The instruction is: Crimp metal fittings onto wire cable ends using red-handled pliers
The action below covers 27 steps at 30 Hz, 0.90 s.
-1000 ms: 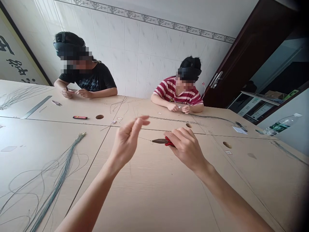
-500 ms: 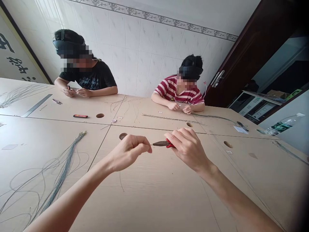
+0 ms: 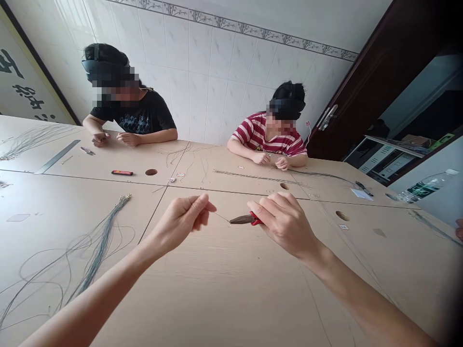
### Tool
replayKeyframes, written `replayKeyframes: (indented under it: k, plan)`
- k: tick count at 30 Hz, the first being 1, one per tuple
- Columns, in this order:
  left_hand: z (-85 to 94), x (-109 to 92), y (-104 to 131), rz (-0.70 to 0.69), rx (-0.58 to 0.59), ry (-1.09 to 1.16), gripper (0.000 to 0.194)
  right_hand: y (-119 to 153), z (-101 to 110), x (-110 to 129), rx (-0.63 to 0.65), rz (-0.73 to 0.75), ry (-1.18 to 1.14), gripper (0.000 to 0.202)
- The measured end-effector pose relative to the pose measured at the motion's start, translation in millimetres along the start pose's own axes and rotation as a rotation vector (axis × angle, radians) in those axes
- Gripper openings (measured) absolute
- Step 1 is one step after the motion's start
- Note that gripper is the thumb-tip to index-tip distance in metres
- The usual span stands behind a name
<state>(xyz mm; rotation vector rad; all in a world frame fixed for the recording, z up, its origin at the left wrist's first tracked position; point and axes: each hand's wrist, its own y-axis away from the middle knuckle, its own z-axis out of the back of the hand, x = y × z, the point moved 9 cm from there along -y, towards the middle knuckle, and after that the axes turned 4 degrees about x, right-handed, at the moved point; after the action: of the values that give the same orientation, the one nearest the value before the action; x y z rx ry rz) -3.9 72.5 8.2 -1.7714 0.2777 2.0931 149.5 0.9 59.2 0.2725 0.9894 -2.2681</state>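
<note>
My right hand (image 3: 280, 224) is closed around small pliers with red handles (image 3: 243, 220), whose dark jaws point left. A thin cord (image 3: 221, 216) runs from the tip of the jaws to my left hand (image 3: 186, 219), which pinches it between thumb and fingers. The cord looks taut between the two. Something tiny shows at the jaw tip, too small to make out. Both hands are raised over the table. Left of them lies a bundle of grey-blue cords (image 3: 103, 241) with small pale ends.
Two people sit across the table (image 3: 231, 289), one in a black shirt (image 3: 144, 113), one in a striped shirt (image 3: 253, 130). A red and black marker-like stick (image 3: 122, 172), a metal ruler (image 3: 60, 156), round table holes and a plastic bottle (image 3: 428, 185) are about.
My left hand has moved left and slightly up from the pliers and turned, so more cord shows between them. The pliers have dipped slightly. A hand has appeared at the right edge.
</note>
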Motion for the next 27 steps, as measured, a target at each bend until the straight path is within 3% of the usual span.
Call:
replayKeyframes:
  k: [5, 10, 15, 27]
  plan:
    - [-29.7, 10.9, 3.1, 0.121, 0.048, 0.863, 0.027, -3.7, 0.9, 6.2, -0.014, 0.011, -0.003, 0.017]
    - [-32.4, 1.7, 5.2, 0.131, 0.009, 1.271, 0.049, -1.4, -1.1, 5.0, -0.005, 0.003, -0.005, 0.018]
    - [-39.5, 0.8, 1.0, 0.192, 0.099, 1.329, 0.047, -2.3, -1.6, 9.8, -0.011, 0.030, -0.001, 0.017]
    - [-36.6, 24.4, -11.9, 0.304, 0.023, 1.085, 0.047, 5.1, -15.5, 13.6, -0.019, 0.074, -0.016, 0.017]
